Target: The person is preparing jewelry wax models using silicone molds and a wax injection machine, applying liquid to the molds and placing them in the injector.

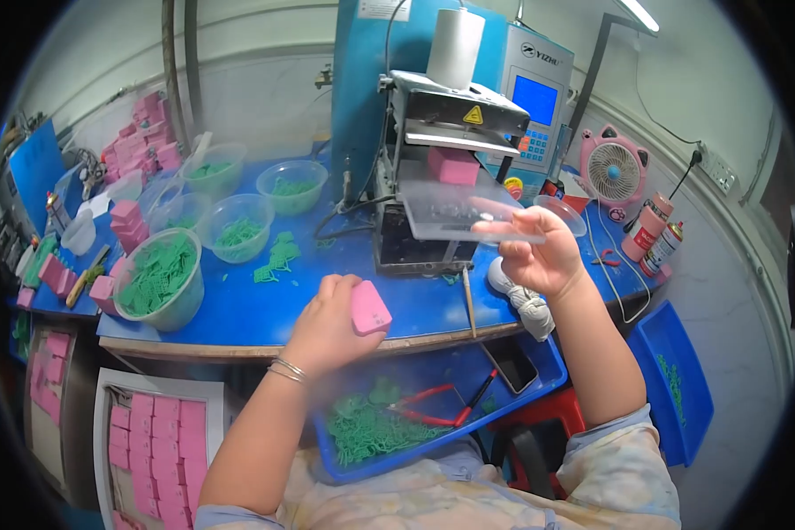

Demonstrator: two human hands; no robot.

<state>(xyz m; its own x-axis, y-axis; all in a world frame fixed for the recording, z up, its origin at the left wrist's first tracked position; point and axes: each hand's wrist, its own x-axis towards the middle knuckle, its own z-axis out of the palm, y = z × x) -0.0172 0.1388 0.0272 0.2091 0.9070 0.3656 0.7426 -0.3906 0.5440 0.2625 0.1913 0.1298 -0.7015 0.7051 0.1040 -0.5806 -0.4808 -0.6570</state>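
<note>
My left hand (322, 322) is wrapped round a small pink block (371, 309) just above the table's front edge. The block's outer face shows a few small dark marks. My right hand (543, 252) pinches the right end of a clear plastic panel (437, 219) at the front of a bench press machine (450, 110). Behind and above that panel, a second pink block (453, 165) sits under the press head. The fingers show partly through the clear plastic.
Clear tubs (192, 281) of green mesh pieces stand left on the blue table (238, 309). A blue tray (442, 371) with green pieces and red pliers (424, 411) lies below the edge. Pink blocks fill a white-framed tray (216, 397). A pink fan (613, 168) stands right.
</note>
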